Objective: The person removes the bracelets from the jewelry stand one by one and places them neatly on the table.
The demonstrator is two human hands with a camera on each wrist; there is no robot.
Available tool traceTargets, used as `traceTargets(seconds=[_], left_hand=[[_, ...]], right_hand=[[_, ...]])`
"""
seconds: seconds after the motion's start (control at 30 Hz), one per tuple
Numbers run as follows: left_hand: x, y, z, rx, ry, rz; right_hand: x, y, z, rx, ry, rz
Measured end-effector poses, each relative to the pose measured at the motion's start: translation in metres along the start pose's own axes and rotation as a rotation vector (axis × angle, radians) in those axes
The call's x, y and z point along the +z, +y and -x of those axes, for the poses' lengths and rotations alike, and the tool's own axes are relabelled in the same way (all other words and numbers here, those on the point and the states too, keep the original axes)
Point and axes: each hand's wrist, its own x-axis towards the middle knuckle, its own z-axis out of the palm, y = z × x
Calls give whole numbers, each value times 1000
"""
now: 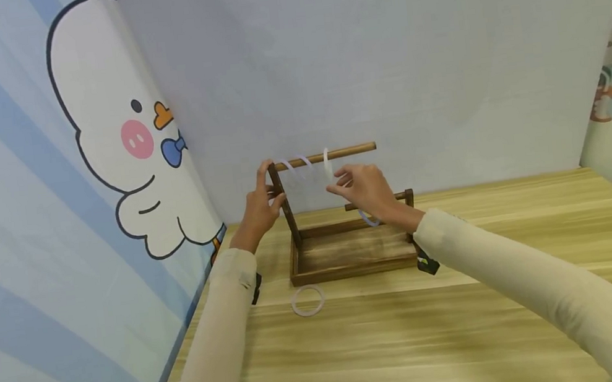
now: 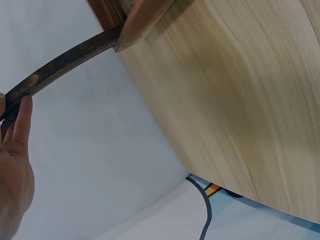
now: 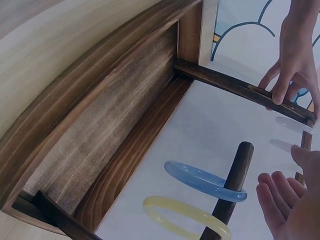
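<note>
My left hand (image 1: 260, 211) grips the upper end of the dark left post (image 1: 288, 214) of a wooden rack, with fingers and thumb on either side. Along the rack's upper bar (image 1: 354, 149) hang two pale lilac rings (image 1: 305, 162) and a white ring (image 1: 327, 165). Right beside the white ring is my right hand (image 1: 367, 187), its thumb and fingertips apart in the right wrist view. A blue ring (image 3: 202, 185) and a yellow ring (image 3: 172, 212) hang on the lower bar (image 3: 240, 167). In the head view my right hand hides the yellow ring.
A pale pinkish ring (image 1: 307, 301) lies flat on the wood-grain table (image 1: 411, 335), in front of the rack's tray base (image 1: 353, 271). A grey-white backdrop (image 1: 411, 68) rises close behind the rack. To the left stands a printed curtain (image 1: 96, 113) with a cartoon bird.
</note>
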Motion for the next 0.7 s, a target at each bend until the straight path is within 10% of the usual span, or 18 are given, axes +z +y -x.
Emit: traceTargets(seconds=[0.7], left_hand=[[0,-3,2,99,48,2]], right_hand=[[16,3,-20,50,51,-33]])
